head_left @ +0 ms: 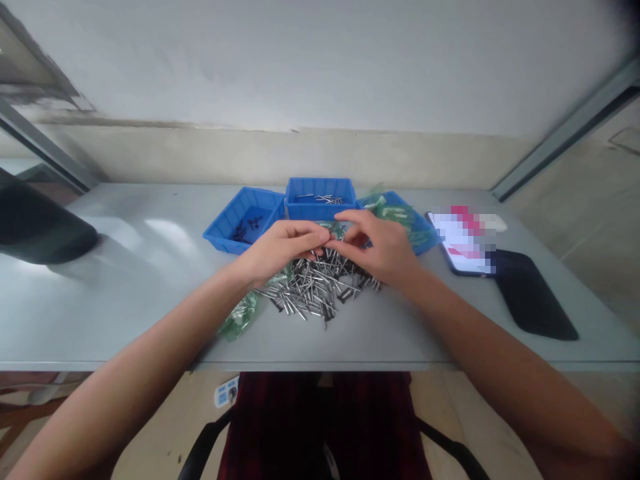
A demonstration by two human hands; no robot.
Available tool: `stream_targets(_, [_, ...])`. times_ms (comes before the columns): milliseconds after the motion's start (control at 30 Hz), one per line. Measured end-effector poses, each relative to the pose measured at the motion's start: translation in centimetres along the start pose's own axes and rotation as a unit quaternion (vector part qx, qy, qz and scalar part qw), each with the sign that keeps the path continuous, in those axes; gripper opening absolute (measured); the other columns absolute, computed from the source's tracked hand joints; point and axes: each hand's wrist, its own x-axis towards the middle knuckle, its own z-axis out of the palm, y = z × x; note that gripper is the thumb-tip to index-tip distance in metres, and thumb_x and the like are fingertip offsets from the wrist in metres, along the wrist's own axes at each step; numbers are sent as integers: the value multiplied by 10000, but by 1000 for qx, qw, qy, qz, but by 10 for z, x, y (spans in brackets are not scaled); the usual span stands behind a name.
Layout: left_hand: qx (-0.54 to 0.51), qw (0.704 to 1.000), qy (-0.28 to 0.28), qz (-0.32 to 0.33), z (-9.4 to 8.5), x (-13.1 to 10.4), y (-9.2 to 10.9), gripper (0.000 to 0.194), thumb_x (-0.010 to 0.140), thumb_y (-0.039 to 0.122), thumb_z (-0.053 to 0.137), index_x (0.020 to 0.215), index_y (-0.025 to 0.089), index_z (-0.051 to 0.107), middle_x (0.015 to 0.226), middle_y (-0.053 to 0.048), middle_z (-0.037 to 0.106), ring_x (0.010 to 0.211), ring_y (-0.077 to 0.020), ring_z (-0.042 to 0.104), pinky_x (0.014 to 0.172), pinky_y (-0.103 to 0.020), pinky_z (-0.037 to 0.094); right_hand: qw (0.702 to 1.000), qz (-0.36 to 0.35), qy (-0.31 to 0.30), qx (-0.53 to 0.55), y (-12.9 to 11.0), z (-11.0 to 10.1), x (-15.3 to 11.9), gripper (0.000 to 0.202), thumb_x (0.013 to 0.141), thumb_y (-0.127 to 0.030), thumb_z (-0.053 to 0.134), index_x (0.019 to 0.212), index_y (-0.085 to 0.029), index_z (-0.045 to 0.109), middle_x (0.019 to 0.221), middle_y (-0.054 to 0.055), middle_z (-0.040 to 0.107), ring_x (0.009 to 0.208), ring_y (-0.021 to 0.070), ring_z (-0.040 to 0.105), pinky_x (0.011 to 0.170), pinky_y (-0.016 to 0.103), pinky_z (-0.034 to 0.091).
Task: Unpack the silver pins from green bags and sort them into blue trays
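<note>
My left hand [289, 245] and my right hand [381, 245] meet at the fingertips above a loose pile of thin silvery metal pins [310, 287]. The left thumb and fingers are pinched together. On the right, thumb and fingertips close toward the same spot, with the index finger raised and bent. Whatever sits between the fingertips is too small to make out. Some dark pieces lie mixed among the pins. Green plastic film [243, 317] lies at the pile's left side, partly under my left wrist.
Behind the pile stand a blue bin with dark parts [220, 237], a blue bin with a few pins [320, 208], and a blue bin [427, 243] holding a green bag [400, 213]. A phone [453, 247] and black pad [537, 300] lie right; a dark cylinder [45, 223] is left.
</note>
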Motion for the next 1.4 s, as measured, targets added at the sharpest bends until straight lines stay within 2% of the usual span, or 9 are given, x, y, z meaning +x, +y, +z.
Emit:
stream_targets(233, [-32,997,66,-5,2,2,0,220,805,392,687,799,174,712,788,-35,637,733,-118,562,686,-251,463,1000,14,4,-22,-2,-2,0,183,908,-290,505,1064,-217,568,678,-23,679,583,120,627,597,251,479])
stream_targets(433, [-66,990,124,6,1,4,0,214,773,377,725,813,167,712,771,-26,627,713,-109,550,669,-241,458,999,1,-13,-38,1,0,-2,95,907,-252,493,922,-223,582,674,-18,665,567,110,606,565,238,455])
stream_targets(667, [-8,993,114,32,0,3,0,225,793,390,705,784,166,698,740,-21,604,703,-108,528,665,-239,440,1000,10,14,-9,-2,-1,-1,207,901,-266,513,1097,-215,555,670,-33,669,572,112,614,607,247,485])
stream_targets(900, [40,992,113,37,1,3,1,212,816,391,674,823,181,704,768,-26,617,702,-118,526,672,-255,434,999,-28,5,-36,0,1,-1,147,914,-240,481,971,-207,611,652,-21,662,561,104,600,562,232,451])
stream_targets(1200, [56,990,119,48,1,3,-1,213,822,393,662,831,185,708,773,-28,630,687,-116,521,664,-250,430,999,-9,-17,-37,0,3,-2,165,903,-233,470,963,-200,620,639,-23,646,566,107,592,563,234,423])
stream_targets(1400, [60,990,117,49,1,2,0,222,825,394,656,802,178,702,771,-30,628,696,-122,520,671,-258,423,998,-25,-59,-8,-4,3,-1,173,903,-236,475,955,-180,630,650,-16,636,568,103,569,572,230,412])
